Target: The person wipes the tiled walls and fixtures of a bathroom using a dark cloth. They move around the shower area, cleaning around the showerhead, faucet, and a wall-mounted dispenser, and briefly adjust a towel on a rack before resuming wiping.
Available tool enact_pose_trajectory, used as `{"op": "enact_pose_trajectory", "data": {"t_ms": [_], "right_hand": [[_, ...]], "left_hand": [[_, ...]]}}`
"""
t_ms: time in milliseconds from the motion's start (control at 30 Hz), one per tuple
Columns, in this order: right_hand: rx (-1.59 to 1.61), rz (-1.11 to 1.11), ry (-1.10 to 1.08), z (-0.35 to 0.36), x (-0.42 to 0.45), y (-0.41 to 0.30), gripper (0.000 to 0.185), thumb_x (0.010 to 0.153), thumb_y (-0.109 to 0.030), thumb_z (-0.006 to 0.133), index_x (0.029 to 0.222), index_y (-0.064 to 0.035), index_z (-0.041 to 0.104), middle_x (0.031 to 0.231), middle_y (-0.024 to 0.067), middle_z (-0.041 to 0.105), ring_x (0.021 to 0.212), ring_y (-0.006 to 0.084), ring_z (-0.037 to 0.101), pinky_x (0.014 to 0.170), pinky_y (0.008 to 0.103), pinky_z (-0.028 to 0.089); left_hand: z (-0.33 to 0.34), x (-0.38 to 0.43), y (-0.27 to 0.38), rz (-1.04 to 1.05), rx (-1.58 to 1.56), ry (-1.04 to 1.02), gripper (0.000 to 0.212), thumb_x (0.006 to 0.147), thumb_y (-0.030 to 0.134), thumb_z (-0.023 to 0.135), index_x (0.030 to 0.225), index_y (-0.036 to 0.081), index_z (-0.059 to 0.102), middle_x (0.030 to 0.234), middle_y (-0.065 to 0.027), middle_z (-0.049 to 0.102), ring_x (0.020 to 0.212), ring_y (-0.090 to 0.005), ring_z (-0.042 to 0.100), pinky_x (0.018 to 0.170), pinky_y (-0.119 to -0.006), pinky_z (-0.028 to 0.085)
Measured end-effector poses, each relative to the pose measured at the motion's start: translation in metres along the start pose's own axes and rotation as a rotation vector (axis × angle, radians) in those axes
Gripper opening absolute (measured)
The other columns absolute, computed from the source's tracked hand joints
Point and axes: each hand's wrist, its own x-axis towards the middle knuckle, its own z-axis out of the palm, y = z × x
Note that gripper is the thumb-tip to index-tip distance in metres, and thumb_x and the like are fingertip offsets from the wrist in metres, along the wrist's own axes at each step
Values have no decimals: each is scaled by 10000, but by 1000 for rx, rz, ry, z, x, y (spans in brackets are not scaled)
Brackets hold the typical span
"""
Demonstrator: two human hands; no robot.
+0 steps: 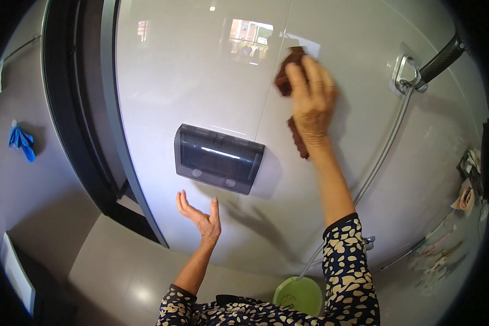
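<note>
My right hand [314, 95] presses a dark brown cloth [285, 79] against the glossy tiled wall [179, 73]; a strip of the cloth hangs below, beside the wrist. The hand is slightly blurred. Lower and to the left, my left hand [203, 216] is raised with its fingers apart and nothing in it. It is just below a dark translucent paper dispenser [218, 159] fixed to the wall.
A hand shower [440, 61] sits in a chrome wall holder at right, its metal hose [385, 157] running down to a green basin [299, 295]. A dark door frame [122, 122] stands at left. Beyond it hangs a blue cloth [21, 142].
</note>
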Motion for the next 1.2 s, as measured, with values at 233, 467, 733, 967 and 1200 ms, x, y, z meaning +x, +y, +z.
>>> {"op": "enact_pose_trajectory", "data": {"t_ms": [233, 467, 733, 967, 1200], "right_hand": [[203, -260, -162, 6, -5, -40, 287, 809, -173, 570, 1093, -163, 614, 1212, 14, 556, 1106, 198, 502, 879, 323, 411], [-222, 256, 111, -17, -4, 41, 369, 743, 36, 564, 1093, -63, 624, 1194, 107, 530, 1039, 296, 489, 882, 413, 386], [-166, 241, 48, 17, 39, 3, 486, 694, -57, 627, 1176, -98, 582, 1259, 98, 480, 1121, 321, 420, 942, 433, 354], [-74, -56, 198, 53, 76, -2, 281, 779, -102, 591, 1059, -78, 595, 1136, 48, 541, 1020, 245, 489, 823, 357, 424], [-294, 268, 258, 29, 114, 72, 318, 770, -23, 554, 1087, -34, 573, 1153, 141, 517, 990, 344, 483, 858, 457, 392]], "left_hand": [[13, 0, -41, -55, 109, -326, 1375, 498, 514, 840, 1436, -14, -15, 1463, -297, -36, 1369, -428, 26, 1103, -499, 128], [38, 10, -63, 0, 215, -433, 1534, 405, 612, 840, 1392, -98, -96, 1433, -358, -117, 1368, -446, -51, 1110, -498, 58], [49, 12, -45, -173, 385, -471, 1601, 375, 674, 813, 1359, -115, -173, 1413, -381, -148, 1354, -465, -119, 1099, -518, 2], [55, 5, -65, -130, 422, -442, 1612, 365, 709, 791, 1369, -87, -187, 1420, -369, -153, 1356, -466, -115, 1097, -531, 12], [50, 6, -68, -114, 404, -412, 1606, 367, 711, 789, 1379, -63, -190, 1415, -390, -119, 1352, -485, -82, 1089, -556, 27]]}}
